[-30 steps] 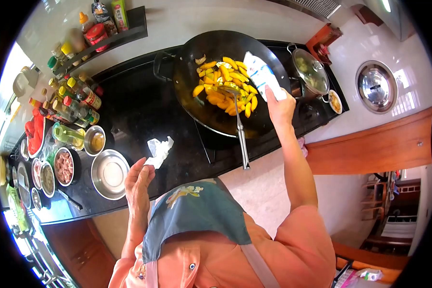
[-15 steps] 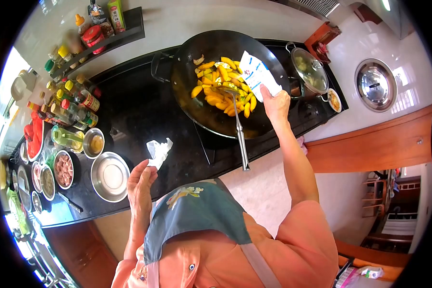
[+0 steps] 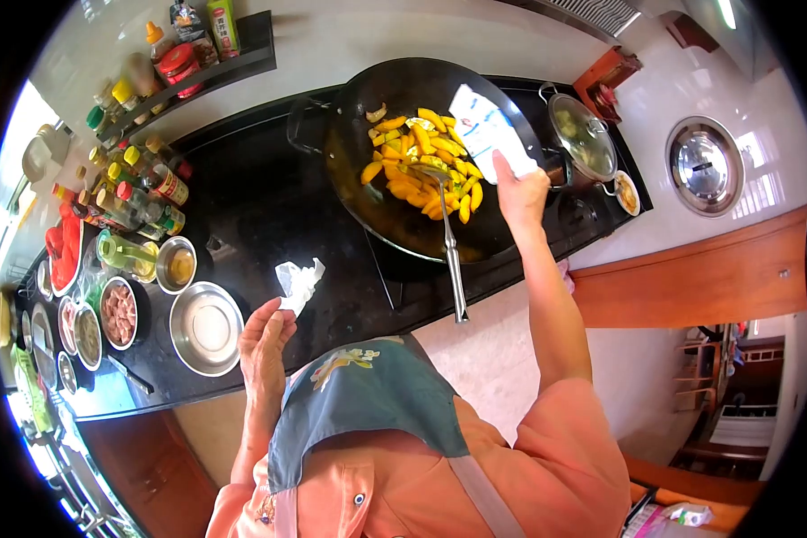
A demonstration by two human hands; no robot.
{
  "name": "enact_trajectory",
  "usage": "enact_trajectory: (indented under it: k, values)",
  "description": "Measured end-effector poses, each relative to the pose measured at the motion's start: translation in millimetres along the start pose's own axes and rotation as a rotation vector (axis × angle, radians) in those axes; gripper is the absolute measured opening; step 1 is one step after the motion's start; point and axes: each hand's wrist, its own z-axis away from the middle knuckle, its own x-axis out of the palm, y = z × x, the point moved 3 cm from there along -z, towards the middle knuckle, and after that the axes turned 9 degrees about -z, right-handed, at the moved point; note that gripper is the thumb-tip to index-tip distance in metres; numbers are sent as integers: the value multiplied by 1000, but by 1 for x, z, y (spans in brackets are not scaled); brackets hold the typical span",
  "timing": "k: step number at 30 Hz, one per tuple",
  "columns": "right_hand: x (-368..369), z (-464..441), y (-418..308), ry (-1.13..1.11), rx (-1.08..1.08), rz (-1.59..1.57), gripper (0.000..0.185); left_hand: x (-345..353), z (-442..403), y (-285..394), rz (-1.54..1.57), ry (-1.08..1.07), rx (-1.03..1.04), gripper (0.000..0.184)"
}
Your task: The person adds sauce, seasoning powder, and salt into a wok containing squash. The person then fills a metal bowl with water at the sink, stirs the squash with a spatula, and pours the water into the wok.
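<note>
My right hand (image 3: 520, 190) grips a white packet with blue print (image 3: 481, 125), tilted over the right side of a large black wok (image 3: 354, 170). Yellow wedge-shaped pieces, which look like squash (image 3: 421, 166), lie in the wok. Among them rests the head of a metal spatula (image 3: 453, 260), its handle leaning out over the near rim; neither hand touches it. Over the counter to the left, my left hand (image 3: 267, 336) pinches a crumpled piece of white tissue or thin plastic (image 3: 299, 282).
An empty steel bowl (image 3: 207, 328) stands left of my left hand. Farther left are a bowl of raw meat (image 3: 119, 312), several small bowls, and sauce bottles (image 3: 157, 175). A lidded pot (image 3: 581, 134) sits right of the wok. A seasoning shelf (image 3: 242, 65) juts from the wall.
The packet and my right hand have shifted slightly right, and the packet's angle differs a little. My left hand keeps its pinch on the crumpled white piece.
</note>
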Motion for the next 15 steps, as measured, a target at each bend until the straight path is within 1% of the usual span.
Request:
enact_trajectory:
  k: [1,2,4,7,10,11,14,15]
  values:
    - [5,0,-3,1,29,-70,31,1,0,0,-1,-12,1,25]
    - [8,-3,-12,37,-48,-111,33,3,-1,0,3,-19,5,25]
    - [17,-13,1,56,-8,-40,33,2,1,0,-1,-22,4,25]
    - [16,-16,0,73,19,-81,33,2,1,2,0,-17,9,26]
    - [8,-21,9,134,-17,-86,33,-3,4,-1,24,-6,10,26]
    - [4,-22,30,39,80,109,34,-5,4,-3,22,-5,8,26]
    - [-8,-17,13,108,-29,-3,37,-6,4,-2,24,12,12,26]
    - [-12,-17,19,58,39,97,36,-7,6,-2,19,18,8,26]
